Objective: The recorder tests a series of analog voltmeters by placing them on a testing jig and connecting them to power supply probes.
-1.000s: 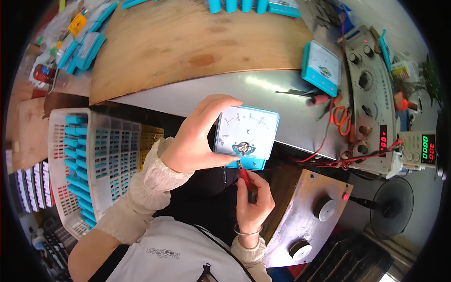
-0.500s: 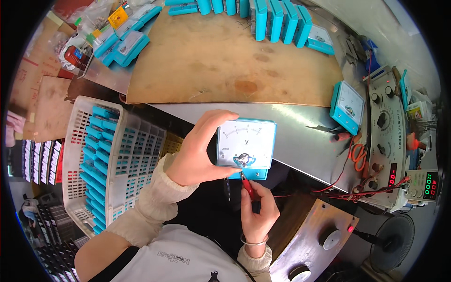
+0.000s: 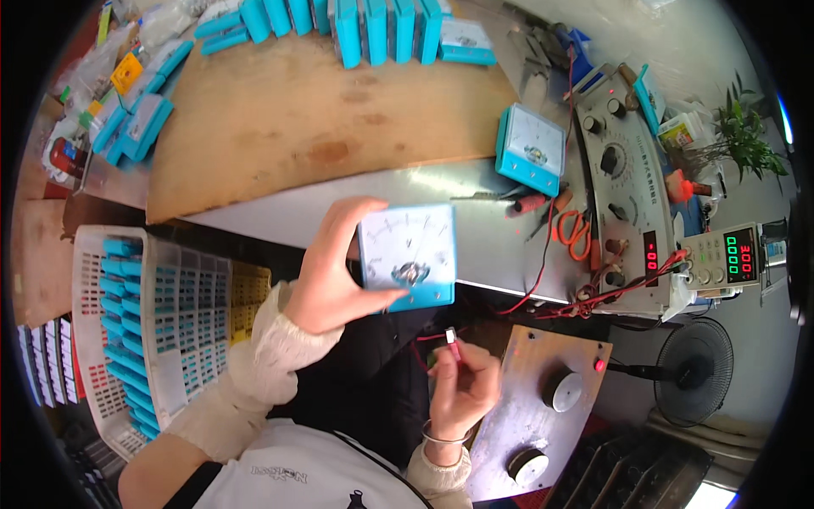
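Note:
My left hand (image 3: 326, 284) grips a teal-framed analog voltmeter (image 3: 407, 246) by its left side, thumb along the lower edge. Its white dial faces up at me, with the needle tilted to the right of center. Lower and to the right, my right hand (image 3: 462, 386) pinches a red test lead (image 3: 452, 343) with a pale tip pointing up, apart from the meter. A red wire runs behind the lead. Another teal meter (image 3: 532, 151) rests at the right of the metal bench edge, beside orange-handled scissors (image 3: 573, 234).
Teal meters (image 3: 373, 34) line the back of the brown board (image 3: 280, 110). At left stands a white crate (image 3: 182, 314) of teal pieces. A grey test instrument (image 3: 627, 170), a small power supply (image 3: 721, 257), a fan (image 3: 694, 371) and a box with two knobs (image 3: 543, 416) occupy the right.
The red test lead has come away from the meter's lower front, and my right hand has dropped. The dial's needle now shows right of center. The whole view has swung to the right.

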The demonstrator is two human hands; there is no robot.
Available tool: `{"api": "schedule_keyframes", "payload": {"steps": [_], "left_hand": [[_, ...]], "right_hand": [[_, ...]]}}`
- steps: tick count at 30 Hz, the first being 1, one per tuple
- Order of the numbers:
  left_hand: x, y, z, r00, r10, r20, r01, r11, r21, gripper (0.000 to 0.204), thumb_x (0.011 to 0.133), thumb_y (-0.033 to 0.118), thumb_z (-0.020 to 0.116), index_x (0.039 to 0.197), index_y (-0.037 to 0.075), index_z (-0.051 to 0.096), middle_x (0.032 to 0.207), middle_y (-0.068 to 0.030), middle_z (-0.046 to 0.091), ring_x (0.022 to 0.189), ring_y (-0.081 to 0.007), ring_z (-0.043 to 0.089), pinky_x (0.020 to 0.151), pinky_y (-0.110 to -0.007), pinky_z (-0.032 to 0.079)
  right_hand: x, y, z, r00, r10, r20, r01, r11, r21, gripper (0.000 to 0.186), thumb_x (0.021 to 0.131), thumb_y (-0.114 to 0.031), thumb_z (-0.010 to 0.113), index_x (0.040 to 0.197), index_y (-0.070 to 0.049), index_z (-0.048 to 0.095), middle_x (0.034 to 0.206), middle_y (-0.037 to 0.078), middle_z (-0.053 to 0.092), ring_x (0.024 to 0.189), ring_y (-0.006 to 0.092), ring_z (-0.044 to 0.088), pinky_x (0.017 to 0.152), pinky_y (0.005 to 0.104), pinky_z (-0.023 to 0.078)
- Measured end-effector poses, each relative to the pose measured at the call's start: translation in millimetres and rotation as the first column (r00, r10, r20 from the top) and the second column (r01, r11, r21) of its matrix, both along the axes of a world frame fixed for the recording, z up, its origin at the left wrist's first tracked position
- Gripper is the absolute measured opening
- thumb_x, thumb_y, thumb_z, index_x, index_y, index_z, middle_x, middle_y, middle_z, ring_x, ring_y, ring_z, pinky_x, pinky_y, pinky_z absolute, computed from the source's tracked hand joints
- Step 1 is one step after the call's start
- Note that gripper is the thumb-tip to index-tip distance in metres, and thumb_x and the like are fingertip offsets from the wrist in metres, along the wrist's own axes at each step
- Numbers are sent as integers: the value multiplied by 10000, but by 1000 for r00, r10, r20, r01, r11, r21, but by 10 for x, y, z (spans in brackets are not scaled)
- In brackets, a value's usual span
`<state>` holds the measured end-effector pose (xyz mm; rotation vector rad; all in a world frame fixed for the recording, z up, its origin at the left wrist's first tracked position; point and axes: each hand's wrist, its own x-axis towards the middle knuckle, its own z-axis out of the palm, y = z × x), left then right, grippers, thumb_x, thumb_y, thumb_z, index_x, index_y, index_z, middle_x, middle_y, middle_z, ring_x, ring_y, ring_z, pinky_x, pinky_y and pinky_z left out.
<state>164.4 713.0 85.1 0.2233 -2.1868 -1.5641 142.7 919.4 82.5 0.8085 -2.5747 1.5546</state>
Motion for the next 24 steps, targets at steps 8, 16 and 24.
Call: {"api": "schedule_keyframes", "payload": {"steps": [8, 16, 24], "left_hand": [[-155, -112, -179, 999, 32, 8, -32, 999, -32, 919, 618, 30, 900, 1407, 83, 431, 1345, -77, 451, 1256, -204, 506, 1011, -385, 484], [-204, -34, -197, 999, -18, -31, 18, 1000, 19, 923, 637, 78, 913, 1420, 76, 424, 1337, -70, 465, 1231, -188, 510, 977, -354, 485], [-242, -75, -129, 995, 21, -97, -16, 999, 51, 858, 613, 112, 886, 1359, 55, 468, 1302, -135, 515, 1218, -319, 519, 1051, -397, 405]], "right_hand": [[44, -188, 21, 960, -5, 281, 20, 999, -49, 269, 846, -11, 772, 1097, -17, 677, 927, 84, 694, 715, 138, 651, 592, 256, 498], [3, -240, -141, 1000, -5, -17, 4, 998, -71, 267, 704, 19, 854, 903, -27, 681, 760, 82, 659, 611, 216, 568, 545, 286, 467], [133, 125, -341, 993, 41, 110, -50, 996, 79, 253, 738, -34, 855, 953, -27, 724, 719, 83, 654, 552, 177, 591, 511, 275, 460]]}}
